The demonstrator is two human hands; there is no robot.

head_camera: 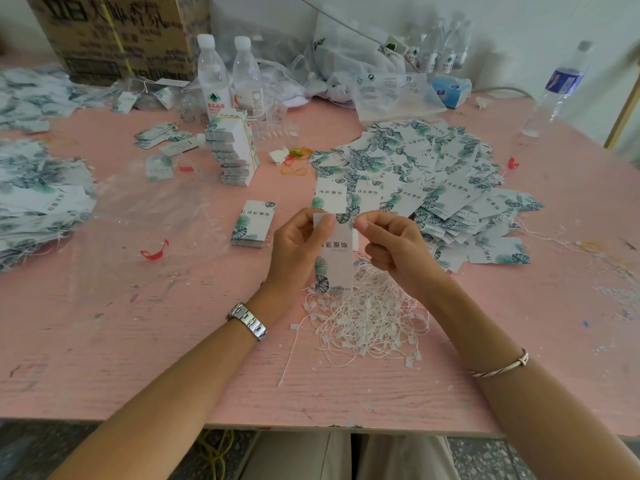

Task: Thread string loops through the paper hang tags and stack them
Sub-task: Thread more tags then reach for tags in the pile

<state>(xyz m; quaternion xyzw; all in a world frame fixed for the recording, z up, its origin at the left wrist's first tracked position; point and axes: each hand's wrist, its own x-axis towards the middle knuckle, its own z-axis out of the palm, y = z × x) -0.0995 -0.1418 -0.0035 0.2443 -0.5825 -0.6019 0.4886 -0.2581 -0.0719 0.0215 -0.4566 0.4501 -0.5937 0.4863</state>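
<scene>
Pink tabletop (pixel 104 358) carries everything. At the centre of the frame the left hand (pixel 294 247) grips one hang tag (pixel 334 261) upright, thumb across its upper face. The right hand (pixel 394 247) has thumb and forefinger pinched together at the tag's top edge, presumably on a string loop too fine to make out. The heap of string loops (pixel 367 317) lies just below, loose tags (pixel 433 178) at centre right, a small neat stack (pixel 252 225) left of the hands. As I judge it, the limp end could miss the hole, a tugged loop could drag tangled neighbours along, and a hard pull could tear the paper.
</scene>
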